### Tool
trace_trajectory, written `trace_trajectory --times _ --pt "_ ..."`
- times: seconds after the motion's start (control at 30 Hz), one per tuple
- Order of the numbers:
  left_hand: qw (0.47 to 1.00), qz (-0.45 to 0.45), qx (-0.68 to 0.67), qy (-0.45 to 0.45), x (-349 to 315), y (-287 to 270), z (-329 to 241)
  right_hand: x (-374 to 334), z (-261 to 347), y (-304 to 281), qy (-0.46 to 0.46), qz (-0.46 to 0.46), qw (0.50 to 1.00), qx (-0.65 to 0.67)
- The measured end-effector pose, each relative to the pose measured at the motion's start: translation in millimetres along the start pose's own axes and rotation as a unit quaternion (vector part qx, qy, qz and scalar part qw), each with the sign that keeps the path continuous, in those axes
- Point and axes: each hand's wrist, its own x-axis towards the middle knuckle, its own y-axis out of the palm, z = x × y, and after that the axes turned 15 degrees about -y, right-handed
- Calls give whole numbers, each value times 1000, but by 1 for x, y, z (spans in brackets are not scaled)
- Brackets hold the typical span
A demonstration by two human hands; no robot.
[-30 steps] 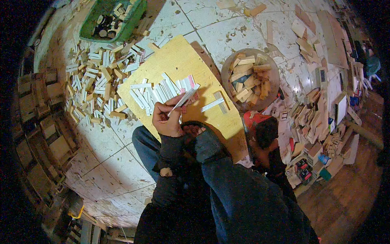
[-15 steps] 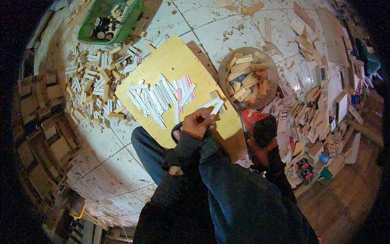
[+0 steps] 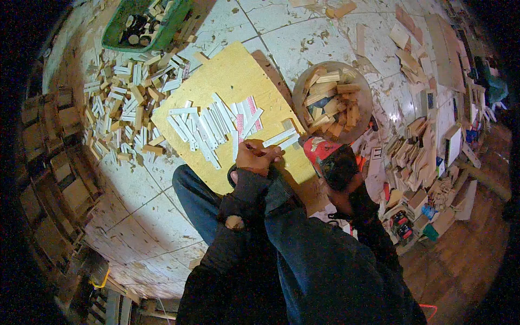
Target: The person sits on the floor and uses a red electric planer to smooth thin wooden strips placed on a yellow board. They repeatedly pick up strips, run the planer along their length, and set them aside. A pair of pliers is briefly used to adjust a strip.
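My left hand (image 3: 253,157) hovers over the near edge of a yellow board (image 3: 233,67), fingers curled together; whatever they hold, if anything, is hidden. Just beyond its fingertips lie two white strips (image 3: 279,137), one beside a small wood block (image 3: 294,142). A loose pile of white strips (image 3: 211,127), some with pink-red print, covers the board's middle. My right hand (image 3: 342,196) is wrapped round a red-and-black power tool (image 3: 329,160). The tool's front end points at the board's right corner; its tip is hard to make out.
A round tub (image 3: 368,103) of wood blocks stands beyond the tool. Left of the board, blocks with white strips (image 3: 127,108) are heaped on the tiled floor. A green crate (image 3: 176,32) sits at the far left. Stacked wood pieces (image 3: 414,154) and batteries (image 3: 401,225) lie right.
The power tool has moved left and forward toward the board's right corner. My left hand has let go of a white strip and drawn slightly left; the strip now lies on the board.
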Motion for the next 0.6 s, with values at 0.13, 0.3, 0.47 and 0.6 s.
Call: trace_trajectory --times 0.13,0.3,0.47,0.6 --pt "987 -87 132 4 3 -3 2 18 16 -6 103 105 987 -71" --pt "975 -120 183 49 17 -10 14 27 26 -11 -40 176 956 -233" --pt "954 -161 242 76 16 -14 21 33 21 -7 -91 189 934 -291" --pt "955 -153 250 42 17 -16 20 44 0 -7 79 39 995 51"
